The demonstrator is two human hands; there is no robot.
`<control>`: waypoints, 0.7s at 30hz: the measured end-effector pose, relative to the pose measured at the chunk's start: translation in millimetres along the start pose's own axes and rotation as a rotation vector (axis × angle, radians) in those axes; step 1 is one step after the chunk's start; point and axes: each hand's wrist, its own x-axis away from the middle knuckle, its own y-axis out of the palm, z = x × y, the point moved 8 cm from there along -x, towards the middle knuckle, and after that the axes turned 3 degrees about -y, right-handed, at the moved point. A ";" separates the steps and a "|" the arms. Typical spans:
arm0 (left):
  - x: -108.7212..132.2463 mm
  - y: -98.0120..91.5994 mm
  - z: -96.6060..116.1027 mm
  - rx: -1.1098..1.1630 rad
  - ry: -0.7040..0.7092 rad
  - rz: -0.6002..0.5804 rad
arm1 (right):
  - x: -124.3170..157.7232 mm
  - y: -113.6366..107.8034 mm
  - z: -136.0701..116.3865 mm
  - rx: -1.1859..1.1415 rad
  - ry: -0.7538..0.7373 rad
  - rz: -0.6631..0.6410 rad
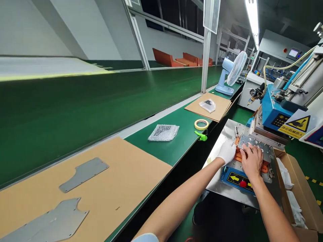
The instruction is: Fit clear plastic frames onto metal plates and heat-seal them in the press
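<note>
My left hand (pixel 227 151), in a white glove, is at the left edge of a perforated grey metal plate (pixel 264 146). Its fingers look closed beside an orange fixture block (pixel 237 156), and what they grip is hidden. Bare, my right hand (pixel 252 160) lies over the plate's near side with fingers spread on its surface. The plate rests on the orange fixture, on a steel machine table (pixel 214 174). In front of the fixture is a blue control box (pixel 225 175) with yellow arrows and a red button (pixel 243 184).
A blue press head (pixel 271 101) with a warning sign (pixel 296 123) overhangs the fixture's far right. Two grey plates (pixel 85 173) lie on cardboard (pixel 131 178) at left. A bubble-wrapped pack (pixel 164 132), tape roll (pixel 201 124) and fan (pixel 224 77) line the bench; a carton (pixel 306 188) stands right.
</note>
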 end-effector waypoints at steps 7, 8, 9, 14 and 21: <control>-0.4 -15.9 -8.1 0.248 -0.144 0.124 | 0.2 -0.5 -1.1 0.047 -0.026 0.068; 0.5 -18.0 -6.4 0.281 -0.143 0.137 | 0.3 -0.2 -0.8 0.060 -0.019 0.068; 1.5 -19.1 -4.2 0.320 -0.136 0.142 | 0.4 0.2 -0.5 0.073 -0.012 0.067; 6.5 -14.5 -0.4 0.592 -0.098 0.148 | 1.3 1.3 -2.0 0.109 -0.022 0.076; 5.1 -9.2 -7.8 0.787 -0.034 0.184 | 0.6 0.5 -2.2 0.122 -0.037 0.096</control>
